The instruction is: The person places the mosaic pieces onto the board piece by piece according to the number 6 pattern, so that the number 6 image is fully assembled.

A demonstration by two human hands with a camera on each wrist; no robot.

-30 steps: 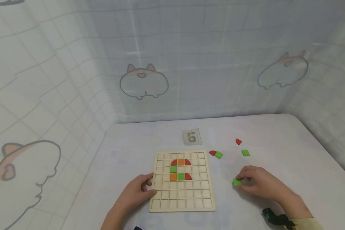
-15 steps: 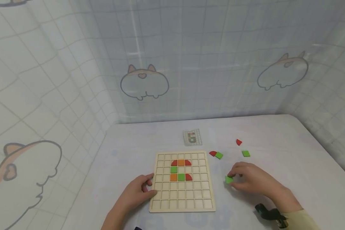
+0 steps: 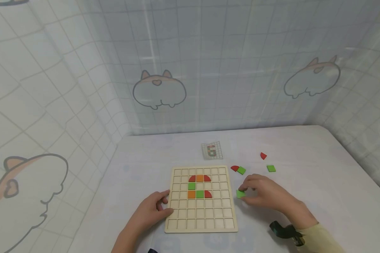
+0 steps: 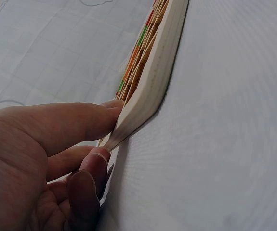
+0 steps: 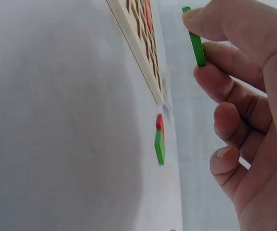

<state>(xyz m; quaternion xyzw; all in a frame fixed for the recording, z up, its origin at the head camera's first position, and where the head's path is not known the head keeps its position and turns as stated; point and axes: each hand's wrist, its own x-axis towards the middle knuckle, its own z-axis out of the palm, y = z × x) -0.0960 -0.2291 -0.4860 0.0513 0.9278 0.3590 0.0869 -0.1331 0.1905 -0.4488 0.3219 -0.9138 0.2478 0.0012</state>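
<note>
My right hand pinches a green square tile by its edges, just off the right side of a wooden grid board. In the right wrist view the green tile appears edge-on between thumb and fingers, raised over the white table. My left hand holds the board's left edge; the left wrist view has its thumb and fingertips closing on that pale wooden edge. Set in the board's cells are red quarter-round tiles, orange squares and green squares.
Behind the board lies a small pattern card. Loose on the table to the right are a red piece touching a green square, another red piece and another green square. A patterned curtain surrounds the table.
My right hand has carried the green tile leftward and slightly away from me, up close to the board. The left hand and the board have stayed put.
</note>
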